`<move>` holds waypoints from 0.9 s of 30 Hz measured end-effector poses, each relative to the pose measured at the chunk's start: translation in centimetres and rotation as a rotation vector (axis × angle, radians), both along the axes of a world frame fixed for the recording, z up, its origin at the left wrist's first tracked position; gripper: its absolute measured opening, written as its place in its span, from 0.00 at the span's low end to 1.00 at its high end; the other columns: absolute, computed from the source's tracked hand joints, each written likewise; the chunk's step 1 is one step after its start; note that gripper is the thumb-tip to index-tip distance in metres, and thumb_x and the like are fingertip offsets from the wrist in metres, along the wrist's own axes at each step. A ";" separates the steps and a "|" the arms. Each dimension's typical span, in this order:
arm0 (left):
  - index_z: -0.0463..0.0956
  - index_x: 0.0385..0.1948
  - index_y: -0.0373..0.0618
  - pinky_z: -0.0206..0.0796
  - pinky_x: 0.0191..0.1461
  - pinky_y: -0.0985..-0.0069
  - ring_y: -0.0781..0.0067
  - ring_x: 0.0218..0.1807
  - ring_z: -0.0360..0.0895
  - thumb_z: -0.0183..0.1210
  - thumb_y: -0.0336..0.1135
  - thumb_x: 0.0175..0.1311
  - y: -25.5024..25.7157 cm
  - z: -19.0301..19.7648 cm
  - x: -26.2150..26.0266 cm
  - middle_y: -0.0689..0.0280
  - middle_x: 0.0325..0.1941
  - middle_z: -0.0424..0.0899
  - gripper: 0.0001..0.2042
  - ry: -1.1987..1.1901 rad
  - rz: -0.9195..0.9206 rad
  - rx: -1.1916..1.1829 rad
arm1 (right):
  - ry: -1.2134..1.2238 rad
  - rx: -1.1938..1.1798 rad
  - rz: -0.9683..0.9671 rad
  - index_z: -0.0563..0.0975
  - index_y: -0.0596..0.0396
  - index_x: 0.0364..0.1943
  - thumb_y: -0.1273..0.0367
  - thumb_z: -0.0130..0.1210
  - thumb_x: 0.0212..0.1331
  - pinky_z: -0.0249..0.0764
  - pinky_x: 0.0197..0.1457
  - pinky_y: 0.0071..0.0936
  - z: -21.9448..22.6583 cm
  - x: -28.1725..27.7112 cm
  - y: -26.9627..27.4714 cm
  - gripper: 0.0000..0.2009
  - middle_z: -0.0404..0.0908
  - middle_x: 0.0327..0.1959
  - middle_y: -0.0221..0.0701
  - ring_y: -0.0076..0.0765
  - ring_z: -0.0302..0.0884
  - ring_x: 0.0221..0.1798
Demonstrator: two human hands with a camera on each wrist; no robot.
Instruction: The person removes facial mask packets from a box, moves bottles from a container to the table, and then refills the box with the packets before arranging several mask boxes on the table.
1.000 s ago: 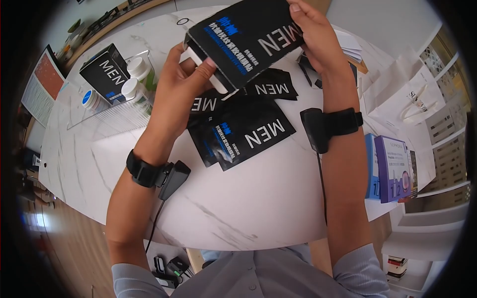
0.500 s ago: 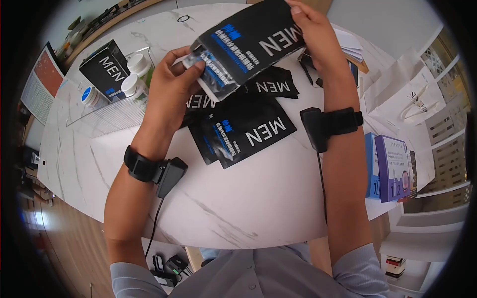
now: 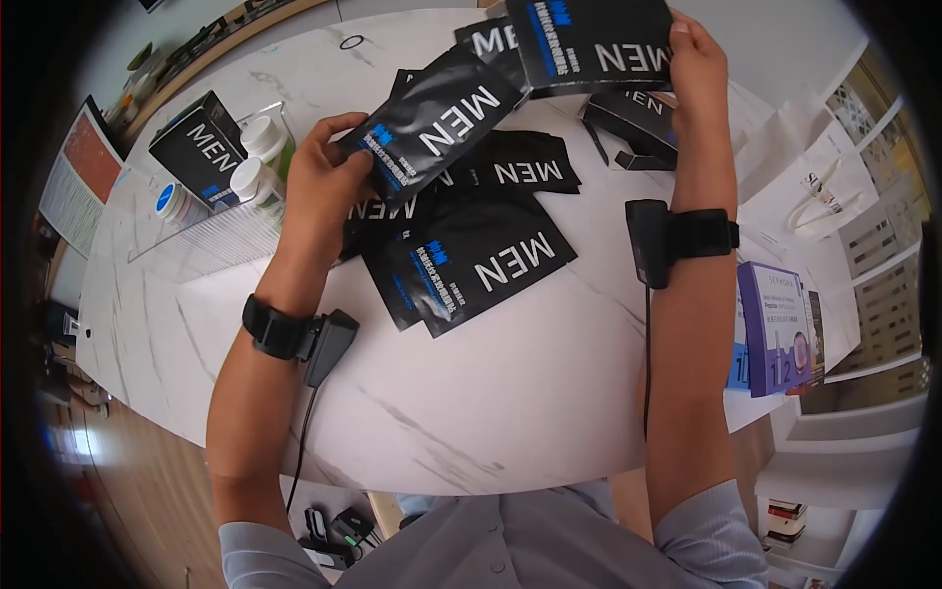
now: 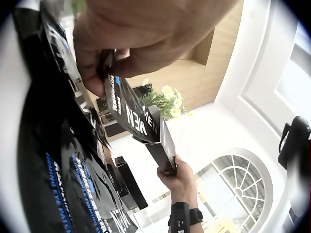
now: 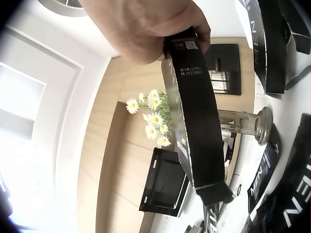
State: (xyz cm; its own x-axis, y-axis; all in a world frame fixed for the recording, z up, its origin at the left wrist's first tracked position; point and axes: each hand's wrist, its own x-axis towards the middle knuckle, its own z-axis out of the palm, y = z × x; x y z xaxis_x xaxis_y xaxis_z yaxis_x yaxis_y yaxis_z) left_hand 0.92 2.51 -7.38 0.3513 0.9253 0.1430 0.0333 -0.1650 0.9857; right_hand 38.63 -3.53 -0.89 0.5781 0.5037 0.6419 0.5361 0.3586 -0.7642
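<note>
My left hand [image 3: 319, 191] pinches the near end of a black sachet [image 3: 437, 128] lettered MEN, thumb on top. The sachet's far end lies right at the mouth of a black cardboard box [image 3: 599, 49]. My right hand [image 3: 700, 74] grips that box by its right end, held up above the table. Behind the pinched sachet, another MEN sachet [image 3: 486, 41] shows partly beside the box. In the right wrist view, the box's narrow side [image 5: 199, 111] and a loose end flap are visible. Several more sachets [image 3: 500, 260] overlap on the table below.
A second black box [image 3: 638, 128] lies near my right forearm. On the left, a clear tray [image 3: 186, 240] stands with a MEN box [image 3: 201, 147] and white-capped bottles [image 3: 257, 179]. Purple box [image 3: 780, 329] and white paper bag [image 3: 810, 187] stand on the right.
The sachet, at first inside the box, has come mostly out in my left hand's pinch. My right hand has moved the box to the right, away from the left hand.
</note>
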 end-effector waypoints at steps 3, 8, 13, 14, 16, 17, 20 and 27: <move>0.74 0.61 0.38 0.75 0.46 0.80 0.78 0.45 0.82 0.54 0.23 0.67 -0.2 0.3 -0.2 0.63 0.48 0.85 0.19 0.026 0.044 0.000 | 0.014 0.087 -0.050 0.82 0.63 0.52 0.70 0.43 0.78 0.76 0.52 0.26 0.8 1.4 -0.4 0.15 0.86 0.41 0.32 0.27 0.81 0.44; 0.78 0.55 0.37 0.72 0.54 0.75 0.73 0.49 0.81 0.63 0.33 0.67 1.5 -1.6 -0.2 0.60 0.51 0.83 0.17 0.159 0.158 0.434 | 0.123 0.158 0.096 0.81 0.62 0.54 0.69 0.42 0.79 0.77 0.50 0.25 1.9 -0.4 -1.3 0.16 0.86 0.42 0.32 0.26 0.81 0.42; 0.79 0.52 0.35 0.73 0.51 0.75 0.74 0.47 0.81 0.66 0.42 0.69 -1.0 0.9 1.4 0.58 0.49 0.85 0.20 -0.053 0.081 0.336 | 0.178 -0.003 0.312 0.79 0.60 0.57 0.68 0.42 0.80 0.77 0.50 0.22 2.4 -4.6 -1.1 0.15 0.85 0.43 0.28 0.22 0.82 0.43; 0.80 0.51 0.36 0.74 0.50 0.76 0.75 0.46 0.82 0.66 0.42 0.69 -1.3 1.2 1.7 0.59 0.47 0.86 0.19 -0.117 0.045 0.261 | 0.155 -0.015 0.336 0.78 0.60 0.58 0.68 0.42 0.80 0.77 0.49 0.21 2.3 -5.2 -0.8 0.15 0.85 0.43 0.28 0.21 0.82 0.43; 0.80 0.50 0.36 0.74 0.47 0.78 0.77 0.43 0.83 0.66 0.41 0.69 -1.4 1.3 1.7 0.61 0.44 0.87 0.17 -0.177 -0.020 0.155 | 0.116 -0.042 0.423 0.79 0.61 0.58 0.67 0.42 0.81 0.76 0.52 0.21 1.9 -6.1 -0.1 0.16 0.85 0.46 0.28 0.22 0.81 0.46; 0.79 0.50 0.37 0.74 0.45 0.79 0.78 0.41 0.83 0.67 0.40 0.69 -1.3 1.2 1.7 0.62 0.42 0.87 0.17 -0.171 -0.050 0.123 | 0.122 -0.059 0.435 0.79 0.61 0.58 0.67 0.42 0.81 0.76 0.53 0.21 1.7 -7.1 0.0 0.16 0.85 0.46 0.29 0.22 0.81 0.47; 0.78 0.51 0.38 0.74 0.41 0.81 0.81 0.36 0.83 0.66 0.37 0.69 -0.5 0.2 1.3 0.65 0.39 0.88 0.15 -0.166 -0.080 0.073 | 0.109 -0.084 0.442 0.79 0.62 0.58 0.67 0.42 0.81 0.74 0.56 0.22 1.1 -7.7 0.6 0.16 0.86 0.48 0.30 0.24 0.80 0.50; 0.74 0.54 0.35 0.74 0.40 0.79 0.78 0.37 0.81 0.62 0.28 0.61 0.0 -0.6 0.9 0.61 0.41 0.84 0.19 -0.162 0.105 -0.016 | 0.055 0.000 0.163 0.80 0.62 0.57 0.68 0.44 0.79 0.75 0.55 0.24 -0.3 -2.0 1.1 0.16 0.86 0.46 0.31 0.26 0.80 0.48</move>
